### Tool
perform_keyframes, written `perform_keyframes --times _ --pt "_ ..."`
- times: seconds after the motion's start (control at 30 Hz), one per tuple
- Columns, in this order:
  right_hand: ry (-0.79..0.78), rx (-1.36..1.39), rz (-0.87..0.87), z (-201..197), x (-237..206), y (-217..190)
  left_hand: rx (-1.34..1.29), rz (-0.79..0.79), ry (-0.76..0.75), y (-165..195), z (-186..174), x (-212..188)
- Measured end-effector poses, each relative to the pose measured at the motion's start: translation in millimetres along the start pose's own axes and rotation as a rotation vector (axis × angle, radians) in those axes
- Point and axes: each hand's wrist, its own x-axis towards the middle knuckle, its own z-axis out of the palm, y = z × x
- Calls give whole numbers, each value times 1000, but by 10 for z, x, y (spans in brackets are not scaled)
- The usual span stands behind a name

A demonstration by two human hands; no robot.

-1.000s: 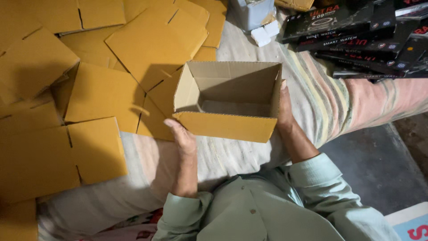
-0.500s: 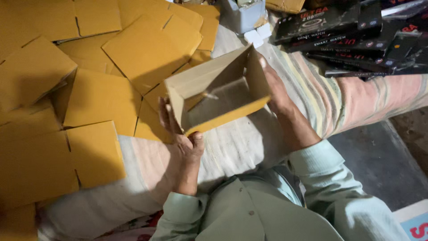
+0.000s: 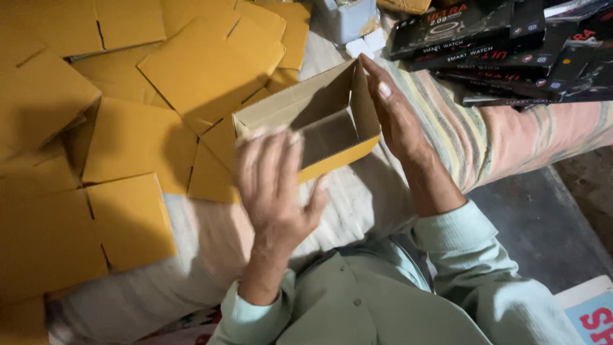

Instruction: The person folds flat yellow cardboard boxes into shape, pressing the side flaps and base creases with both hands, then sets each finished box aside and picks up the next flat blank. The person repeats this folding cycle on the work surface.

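Nearest: pale green sleeves [image 3: 485, 275] of the person, both forearms reaching fwd over a striped cloth-covered bed [image 3: 447, 134]. Left hand [image 3: 274, 185] is motion-blurred, back toward the camera, fingers spread wide and loose; it looks lifted just in front of the box's near edge, holding nothing that I can see. Right hand [image 3: 399, 121] lies flat, fingers straight and together, palm pressed on the right side wall of the open cardboard box [image 3: 313, 124] — prob. to steady it and keep the wall square. Box sits tilted, mouth up toward the camera, empty inside, above the bed between the 2 hands. Left and behind: a heap of flat yellow-brown cardboard blanks [image 3: 128, 134] within easy reach. Far right: stack of black product boxes [image 3: 498, 45]; far top centre, a small pale blue container [image 3: 348, 19].
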Motion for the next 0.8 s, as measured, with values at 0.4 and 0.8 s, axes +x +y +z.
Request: perform_keyframes --times 0.4,0.8 --pt "62 -377 293 210 121 -51 -157 26 -354 182 52 309" --pt "39 -517 10 125 172 213 -335 -313 192 -24 4 -169"
